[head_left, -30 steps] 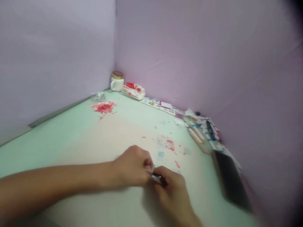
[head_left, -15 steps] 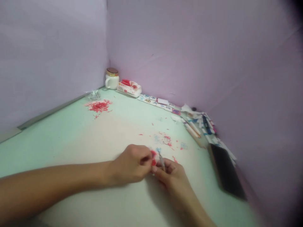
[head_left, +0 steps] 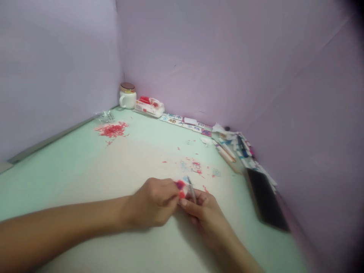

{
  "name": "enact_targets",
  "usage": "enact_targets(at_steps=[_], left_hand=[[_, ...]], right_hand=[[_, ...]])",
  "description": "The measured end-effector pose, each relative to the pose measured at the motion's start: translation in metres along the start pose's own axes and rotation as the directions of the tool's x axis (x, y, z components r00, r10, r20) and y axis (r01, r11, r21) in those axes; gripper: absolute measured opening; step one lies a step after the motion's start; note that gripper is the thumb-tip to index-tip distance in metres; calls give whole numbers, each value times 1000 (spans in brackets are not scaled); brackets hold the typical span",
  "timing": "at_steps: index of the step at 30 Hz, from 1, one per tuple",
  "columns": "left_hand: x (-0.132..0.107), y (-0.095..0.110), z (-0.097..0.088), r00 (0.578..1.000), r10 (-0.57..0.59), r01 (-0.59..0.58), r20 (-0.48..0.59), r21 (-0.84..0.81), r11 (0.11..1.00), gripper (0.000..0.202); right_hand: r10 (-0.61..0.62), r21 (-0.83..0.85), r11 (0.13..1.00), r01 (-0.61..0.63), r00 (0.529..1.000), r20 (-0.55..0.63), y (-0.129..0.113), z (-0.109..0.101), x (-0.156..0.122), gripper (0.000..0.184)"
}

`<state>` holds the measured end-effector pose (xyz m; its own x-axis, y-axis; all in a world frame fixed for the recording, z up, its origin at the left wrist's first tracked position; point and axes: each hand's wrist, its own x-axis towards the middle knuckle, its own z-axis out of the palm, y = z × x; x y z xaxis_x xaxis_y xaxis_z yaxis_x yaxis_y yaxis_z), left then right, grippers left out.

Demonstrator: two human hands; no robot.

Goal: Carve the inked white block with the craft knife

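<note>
Working on a small red-and-white piece (head_left: 181, 189) seems the step: over the desk (head_left: 85, 170), the left hand (head_left: 153, 203) clenches it, the right hand (head_left: 206, 212) grasps a slim pointed tool (head_left: 191, 188); the next move calls for steadying it, tip clear of fingers.

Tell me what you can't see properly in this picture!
Head view: part of the red-and-white piece, hidden by the left hand.
Head view: the lower end of the slim tool, hidden by the right hand.
Head view: inside the white mug, hidden by its lid.
Head view: small print on the white packet, too small and blurred.
</note>
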<state>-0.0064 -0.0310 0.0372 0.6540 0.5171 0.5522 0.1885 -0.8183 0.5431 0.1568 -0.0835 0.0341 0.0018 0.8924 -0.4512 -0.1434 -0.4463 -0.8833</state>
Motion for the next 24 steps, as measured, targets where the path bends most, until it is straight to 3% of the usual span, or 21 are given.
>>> enact_targets(at_steps=[9,14,17,20,22,24], left_hand=[[0,-1,-1,984,175,-178,37,130,975,20],[-1,8,-5,937,341,-350,79,198,916,21],[-1,10,-9,940,340,-332,-4,207,920,27],[1,7,-14,957,278,-260,-84,177,949,29],[2,3,-15,977,201,-188,-70,163,969,18],[4,-1,-14,993,116,-119,29,162,980,5]], right_hand=[[-2,49,999,1,1000,14,-7,-1,-2,37],[-24,6,1000,24,1000,-17,-8,-5,1,35],[-29,-187,982,29,1000,5,-11,-8,1,34],[-100,-579,814,53,994,-50,-16,-16,-1,37],[-155,-722,690,52,985,-77,-19,-23,-2,40],[-222,-748,657,94,972,-72,-20,-31,-3,40]])
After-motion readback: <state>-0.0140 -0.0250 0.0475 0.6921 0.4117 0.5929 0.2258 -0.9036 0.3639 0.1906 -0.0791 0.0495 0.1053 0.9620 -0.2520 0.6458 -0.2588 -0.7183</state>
